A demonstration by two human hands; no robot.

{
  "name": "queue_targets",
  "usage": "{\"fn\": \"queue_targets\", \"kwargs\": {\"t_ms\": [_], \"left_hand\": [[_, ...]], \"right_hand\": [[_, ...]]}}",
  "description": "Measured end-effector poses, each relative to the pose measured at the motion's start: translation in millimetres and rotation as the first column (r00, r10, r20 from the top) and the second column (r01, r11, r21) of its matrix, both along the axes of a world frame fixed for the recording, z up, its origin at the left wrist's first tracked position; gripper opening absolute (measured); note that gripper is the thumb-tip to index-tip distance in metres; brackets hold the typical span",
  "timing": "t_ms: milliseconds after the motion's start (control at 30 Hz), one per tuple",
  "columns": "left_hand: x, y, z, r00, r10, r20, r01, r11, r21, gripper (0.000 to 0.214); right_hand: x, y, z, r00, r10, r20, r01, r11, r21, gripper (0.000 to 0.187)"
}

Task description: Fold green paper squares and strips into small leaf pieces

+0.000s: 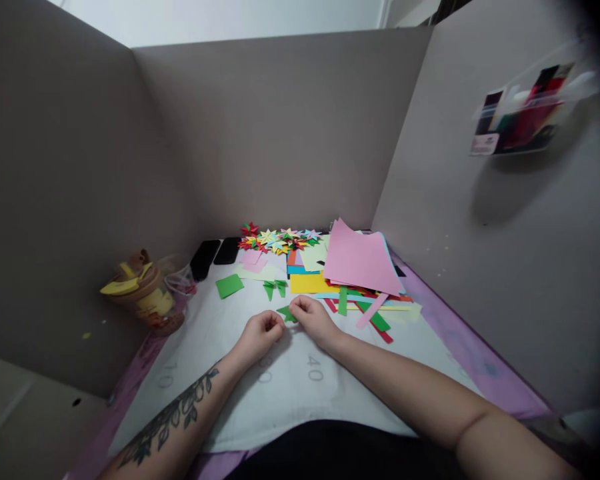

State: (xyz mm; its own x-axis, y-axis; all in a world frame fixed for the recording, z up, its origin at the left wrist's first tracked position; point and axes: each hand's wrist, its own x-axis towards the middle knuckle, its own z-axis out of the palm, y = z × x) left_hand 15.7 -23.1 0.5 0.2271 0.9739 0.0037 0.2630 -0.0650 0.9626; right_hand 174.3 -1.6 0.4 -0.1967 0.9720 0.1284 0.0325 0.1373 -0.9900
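Right grip [314, 321] pinches green paper [285, 313], left grip [260, 335] unclear, over white sheet [290, 407] within partitions [280, 127].

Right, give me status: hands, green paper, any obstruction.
Right hand pinching folded green paper. Left hand beside it, fingers curled, contact unclear. Two folded green pieces just beyond; nothing visibly blocking the hands.

Light is soft and dim, brightest above the grey back panel [280, 133]. Left of the panel, a side wall [80, 167] sinks into gloom; right of the panel, a blurred plastic holder [525, 117] casts a soft shadow, and blackness swallows the far edge.
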Motion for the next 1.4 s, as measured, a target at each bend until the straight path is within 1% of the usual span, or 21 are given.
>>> {"fn": "queue_targets", "kwargs": {"t_ms": [67, 133, 233, 333, 400, 500, 600, 667, 733, 800, 833, 900, 933, 1033, 1100, 1133, 1200, 1267, 1333, 1367, 1400], "left_hand": [[-0.4, 0.9, -1.2, 0.998, 0.011, 0.057, -0.011, 1.000, -0.008, 0.015], [-0.6, 1.2, -0.7, 0.996, 0.033, 0.079, -0.032, 0.999, -0.013, 0.021], [-0.8, 0.1, 2.8, 0.997, 0.068, 0.027, -0.068, 0.998, 0.006, 0.024], [-3.0, 0.4, 6.7, 0.990, 0.139, 0.017, -0.140, 0.989, 0.052, 0.022], [-7.1, 3.6, 8.2, 0.978, 0.202, 0.047, -0.205, 0.976, 0.073, 0.020], [-17.0, 12.5, 8.5, 0.954, 0.286, 0.090, -0.293, 0.953, 0.075, 0.020], [-25.4, 19.5, 8.2, 0.935, 0.341, 0.095, -0.348, 0.935, 0.073, 0.020], [-26.6, 19.8, 8.4, 0.954, 0.297, 0.052, -0.300, 0.952, 0.056, 0.021], [-24.1, 16.6, 9.0, 0.987, 0.160, -0.010, -0.160, 0.987, 0.015, 0.021], [-19.9, 11.9, 9.7, 0.999, 0.007, -0.047, -0.008, 1.000, -0.030, 0.021], [-18.0, 9.7, 10.1, 0.998, -0.046, -0.052, 0.044, 0.998, -0.044, 0.021], [-15.6, 6.6, 10.9, 0.995, -0.088, -0.047, 0.085, 0.995, -0.052, 0.023], [-15.1, 5.7, 11.3, 0.995, -0.092, -0.039, 0.090, 0.995, -0.046, 0.024], [-15.8, 5.1, 12.5, 0.996, -0.085, -0.034, 0.085, 0.996, 0.001, 0.027], [-17.8, 6.6, 12.6, 0.998, -0.042, -0.043, 0.044, 0.998, 0.042, 0.028], [-19.5, 8.2, 12.0, 0.999, 0.001, -0.040, 0.001, 0.998, 0.059, 0.028], [-24.7, 13.3, 9.3, 0.992, 0.128, 0.003, -0.127, 0.989, 0.075, 0.028], [-32.0, 20.4, 4.2, 0.957, 0.276, 0.086, -0.281, 0.958, 0.052, 0.028], [-39.9, 27.7, -2.2, 0.899, 0.402, 0.174, -0.408, 0.913, -0.002, 0.028], [-43.4, 30.8, -5.2, 0.871, 0.445, 0.210, -0.449, 0.893, -0.032, 0.029], [-46.3, 33.2, -7.8, 0.850, 0.470, 0.238, -0.471, 0.880, -0.057, 0.029]], "right_hand": [[1.0, 1.9, -1.9, 1.000, -0.010, 0.011, 0.010, 1.000, 0.001, 0.018], [0.5, 1.7, -3.0, 0.998, 0.026, 0.048, -0.027, 1.000, 0.015, 0.017], [-2.7, -2.5, -2.1, 0.989, 0.088, 0.115, -0.094, 0.994, 0.051, 0.016], [-5.8, -6.9, -0.2, 0.987, 0.091, 0.130, -0.099, 0.993, 0.060, 0.018], [-6.1, -7.9, 0.3, 0.989, 0.097, 0.111, -0.101, 0.994, 0.029, 0.019], [-3.5, -6.4, -0.6, 0.991, 0.107, 0.074, -0.103, 0.993, -0.059, 0.019], [0.6, -2.7, -2.1, 0.996, 0.070, 0.064, -0.062, 0.992, -0.109, 0.018], [2.4, -0.3, -2.8, 0.997, 0.022, 0.069, -0.019, 0.999, -0.048, 0.016], [2.5, 1.1, -3.7, 0.997, 0.003, 0.074, -0.008, 0.998, 0.061, 0.012], [1.0, 1.2, -5.1, 0.994, 0.049, 0.094, -0.061, 0.989, 0.132, 0.018], [-0.1, 0.9, -5.9, 0.990, 0.092, 0.109, -0.106, 0.985, 0.133, 0.022], [-2.2, -0.3, -6.7, 0.977, 0.167, 0.129, -0.181, 0.978, 0.100, 0.025], [-3.0, -0.9, -6.5, 0.974, 0.182, 0.133, -0.194, 0.978, 0.082, 0.024], [-3.9, -2.9, -4.0, 0.972, 0.170, 0.160, -0.181, 0.982, 0.057, 0.020], [-3.6, -3.8, -2.9, 0.968, 0.169, 0.185, -0.177, 0.984, 0.031, 0.017], [-3.4, -3.5, -3.3, 0.966, 0.174, 0.189, -0.177, 0.984, 0.000, 0.016], [-3.8, -0.3, -5.3, 0.971, 0.174, 0.167, -0.163, 0.983, -0.080, 0.016], [-7.0, 9.0, -7.1, 0.984, 0.131, 0.119, -0.115, 0.985, -0.129, 0.017], [-15.3, 25.3, -5.9, 0.994, 0.052, 0.092, -0.043, 0.994, -0.102, 0.014], [-21.6, 35.8, -3.7, 0.994, 0.020, 0.106, -0.014, 0.998, -0.063, 0.012], [-29.4, 47.2, -0.8, 0.988, 0.005, 0.157, -0.002, 1.000, -0.018, 0.009]]}}
